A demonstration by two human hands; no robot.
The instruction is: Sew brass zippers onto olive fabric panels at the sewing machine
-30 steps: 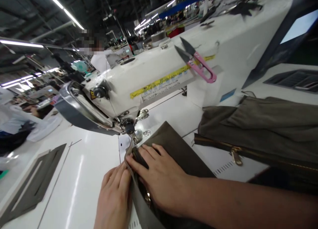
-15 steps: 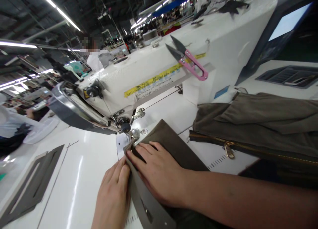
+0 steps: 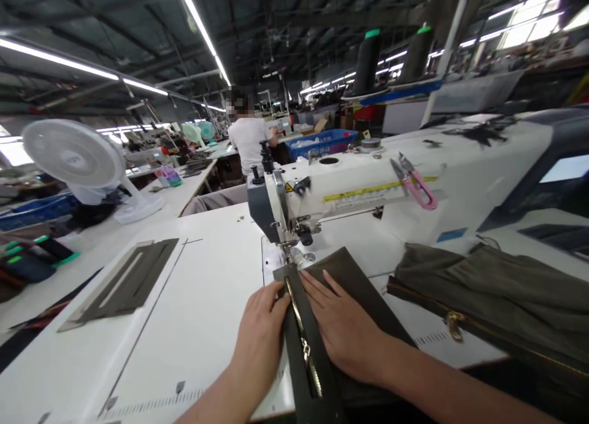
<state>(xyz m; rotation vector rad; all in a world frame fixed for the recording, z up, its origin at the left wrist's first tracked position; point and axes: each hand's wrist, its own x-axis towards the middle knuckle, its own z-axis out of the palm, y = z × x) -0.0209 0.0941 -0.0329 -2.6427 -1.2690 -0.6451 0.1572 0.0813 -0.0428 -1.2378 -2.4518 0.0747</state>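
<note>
An olive-brown fabric strip with a gold-toothed zipper (image 3: 302, 338) set in its slot lies lengthwise toward the sewing machine's needle area (image 3: 289, 249). At its left edge my left hand (image 3: 258, 326) is closed, thumb and fingers pinching the fabric. My right hand (image 3: 345, 329) lies flat along the strip's right side with fingers stretched out. Under that hand spreads a larger olive fabric panel (image 3: 352, 277), its far corner beside the presser foot. The strip's top end reaches the foot; the panel's lower part is partly hidden by my right arm.
Pink thread snips (image 3: 416, 181) rest against the machine arm. An olive garment piece with a brass zipper (image 3: 488, 277) lies at right. Slotted fabric pieces (image 3: 131, 280) lie on the left tabletop. A white fan (image 3: 73, 154) and a person in a white shirt (image 3: 248, 138) are beyond.
The view has lifted and swung left. The strip, earlier partly folded over, now lies flatter with its zipper showing. My left hand has gone from flat fingers to pinching its edge.
</note>
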